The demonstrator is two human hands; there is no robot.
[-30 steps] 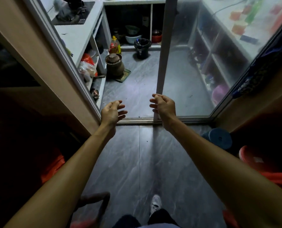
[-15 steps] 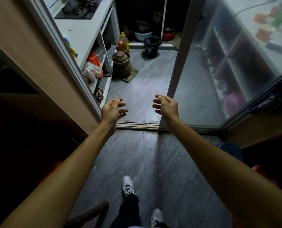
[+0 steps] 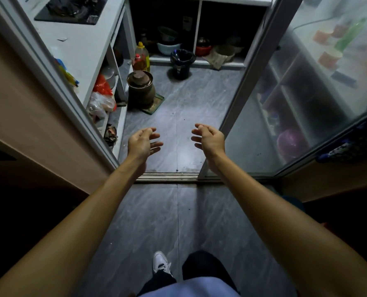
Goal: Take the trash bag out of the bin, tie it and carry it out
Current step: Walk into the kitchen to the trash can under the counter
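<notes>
**Both hands empty at kitchen doorway, bin at far end of floor**

Head view. Looking down through an open doorway onto a grey tiled floor (image 3: 178,221). Both bare arms stretched forward, side by side, well apart from each other. Left hand (image 3: 143,142) released, fingers loosely curled, holding nothing. Right hand (image 3: 210,140) same: relaxed, loose curl, nothing in it. Both in the air above the floor just past the door track (image 3: 169,176), touching nothing.

Black bin (image 3: 181,68) upright at the far edge of the floor, near the base of the back shelf (image 3: 197,61), well apart from the hands. Black trash bag (image 3: 191,57) still inside, folded over the rim. Contents too dark to tell.

Brown clay pot (image 3: 140,86) with lid on a green mat (image 3: 157,102) near the left edge of the floor. Yellow oil bottle (image 3: 142,57) just behind it, at the far left corner. White counter (image 3: 77,46) along the left, plastic bags (image 3: 101,99) on the shelf below. Frosted glass sliding door (image 3: 307,93) on the right, slid aside. White shoe (image 3: 161,262) and dark trouser leg at the near edge of the floor.
</notes>
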